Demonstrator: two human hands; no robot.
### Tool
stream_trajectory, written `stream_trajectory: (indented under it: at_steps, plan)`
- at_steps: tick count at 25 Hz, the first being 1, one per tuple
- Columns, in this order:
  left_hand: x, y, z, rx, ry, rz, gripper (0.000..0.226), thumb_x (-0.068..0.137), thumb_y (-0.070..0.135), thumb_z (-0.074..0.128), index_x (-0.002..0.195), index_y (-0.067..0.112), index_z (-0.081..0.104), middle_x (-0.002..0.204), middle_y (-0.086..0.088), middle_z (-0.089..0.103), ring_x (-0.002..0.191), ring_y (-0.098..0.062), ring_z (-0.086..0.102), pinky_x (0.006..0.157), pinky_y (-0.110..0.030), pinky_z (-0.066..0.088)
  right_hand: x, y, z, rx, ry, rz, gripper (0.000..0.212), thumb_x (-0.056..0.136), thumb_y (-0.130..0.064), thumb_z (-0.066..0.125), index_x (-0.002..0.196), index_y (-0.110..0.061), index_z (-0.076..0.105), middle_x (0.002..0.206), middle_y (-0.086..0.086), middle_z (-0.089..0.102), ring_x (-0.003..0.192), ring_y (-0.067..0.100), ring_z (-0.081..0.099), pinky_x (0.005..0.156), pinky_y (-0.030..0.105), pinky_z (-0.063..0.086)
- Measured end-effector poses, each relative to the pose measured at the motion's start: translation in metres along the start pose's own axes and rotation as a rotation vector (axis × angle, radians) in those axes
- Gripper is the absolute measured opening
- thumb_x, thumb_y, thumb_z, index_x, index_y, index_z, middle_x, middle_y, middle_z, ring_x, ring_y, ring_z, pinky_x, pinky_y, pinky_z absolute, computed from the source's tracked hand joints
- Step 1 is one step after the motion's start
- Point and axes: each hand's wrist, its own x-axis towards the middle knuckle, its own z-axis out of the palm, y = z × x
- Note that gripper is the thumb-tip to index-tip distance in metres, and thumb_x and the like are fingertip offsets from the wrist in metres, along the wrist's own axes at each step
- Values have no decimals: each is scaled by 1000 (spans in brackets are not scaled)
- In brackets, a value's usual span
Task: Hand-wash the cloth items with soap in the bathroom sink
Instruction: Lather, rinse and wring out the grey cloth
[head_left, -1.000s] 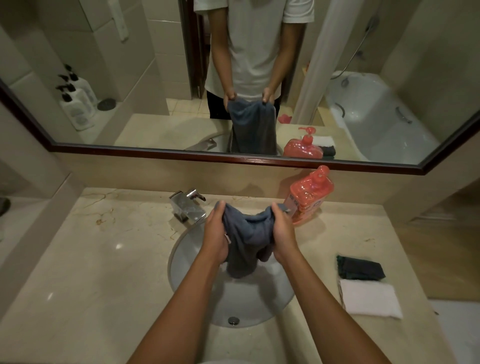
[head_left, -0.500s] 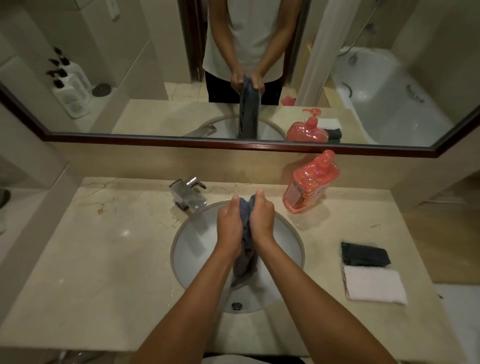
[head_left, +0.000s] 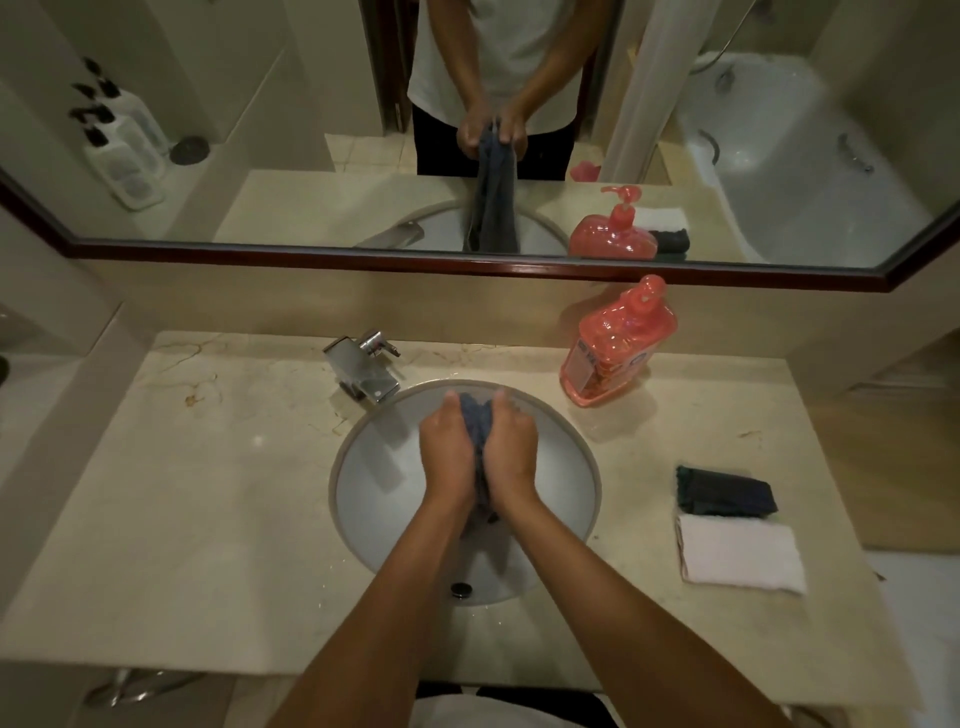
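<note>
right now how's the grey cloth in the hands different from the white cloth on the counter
The grey cloth is bunched up, gripped between the left hand and right hand above the sink; the white cloth lies folded flat on the counter, untouched. The grey cloth hangs down in a twisted length; the white cloth forms a neat rectangle. One is dark, the other pale. Both are small cloth items.

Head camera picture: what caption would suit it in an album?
Both hands, left and right, squeeze a grey cloth over the sink.
</note>
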Motion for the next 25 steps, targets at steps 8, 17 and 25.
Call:
stream_trajectory:
  at_steps: [8,17,25]
  plan:
    - [-20,0,27,1,-27,3,52,110,24,36,60,16,45,44,10,46,42,-4,42,46,-21,37,24,-3,-20,56,26,68,50,103,-34,41,55,-19,43,50,-2,48,50,14,46,56,32,39]
    - [-27,-29,25,262,-22,67,37,108,29,36,77,15,51,74,-1,54,62,-5,49,57,-19,40,23,25,-39,148,-139,70,39,97,-35,48,62,-19,47,57,3,49,55,16,49,59,33,42]
    - [-19,-19,17,170,-5,7,50,110,28,33,71,8,57,59,-2,56,52,-8,52,51,-24,42,15,6,-18,22,-57,-23,49,104,-26,43,55,-21,43,51,-5,44,50,12,43,55,30,36]
